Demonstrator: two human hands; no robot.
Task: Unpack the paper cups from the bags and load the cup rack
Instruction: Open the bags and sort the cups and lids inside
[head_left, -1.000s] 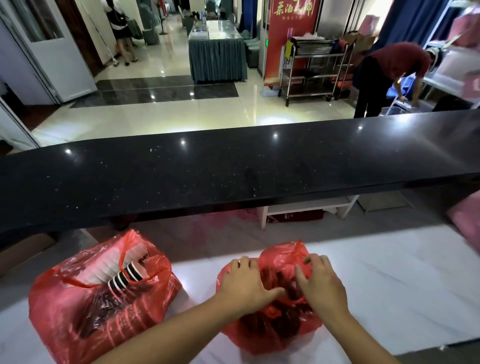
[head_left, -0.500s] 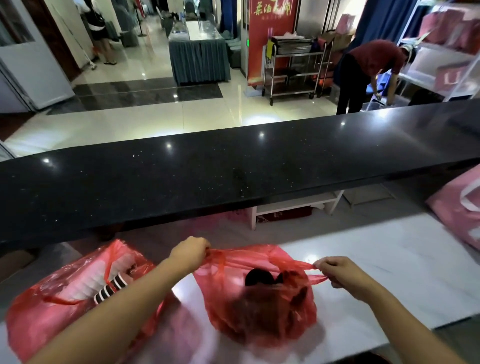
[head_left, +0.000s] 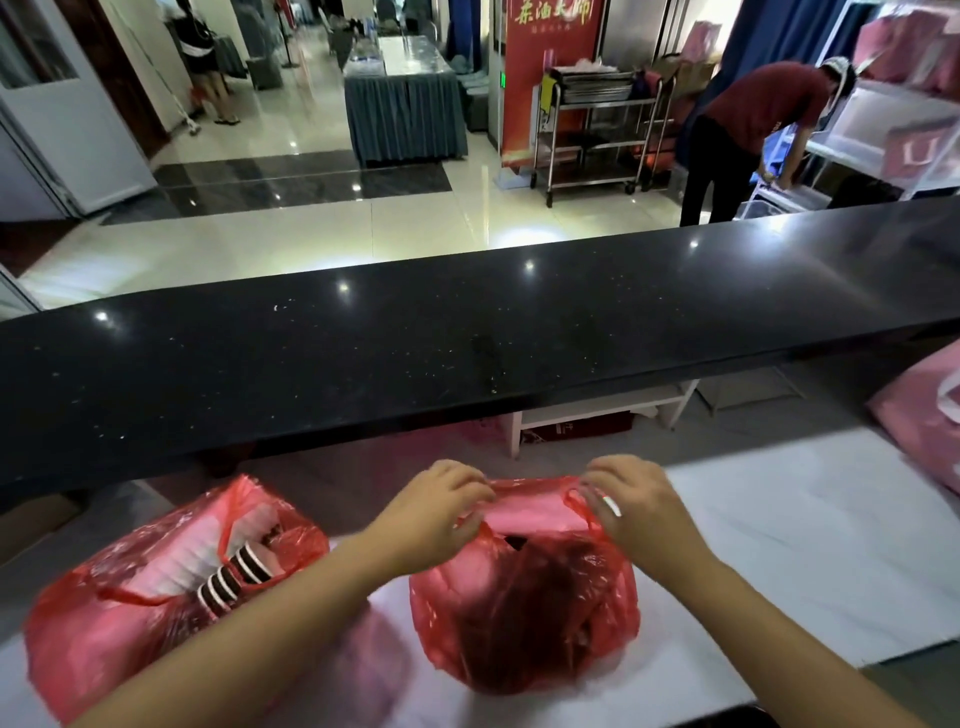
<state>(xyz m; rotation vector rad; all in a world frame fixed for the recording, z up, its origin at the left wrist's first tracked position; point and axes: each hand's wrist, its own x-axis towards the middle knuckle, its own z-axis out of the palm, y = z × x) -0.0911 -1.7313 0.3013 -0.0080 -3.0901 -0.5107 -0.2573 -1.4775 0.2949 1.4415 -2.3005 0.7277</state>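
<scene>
White table (head_left: 779, 545) under a black ledge (head_left: 467, 338). Red bags, two: left bag (head_left: 104, 649) lay at the left end, open, one cup stack (head_left: 234, 579) showing; second bag (head_left: 524, 623) sat by the near edge, my left hand (head_left: 436, 514) and right hand (head_left: 639, 512) at its mouth, fingers clamped on the plastic. No cups were out; rack unseen.

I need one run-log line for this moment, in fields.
left hand: grips mouth of central red plastic bag | right hand: grips same mouth | phase: opening bag
</scene>
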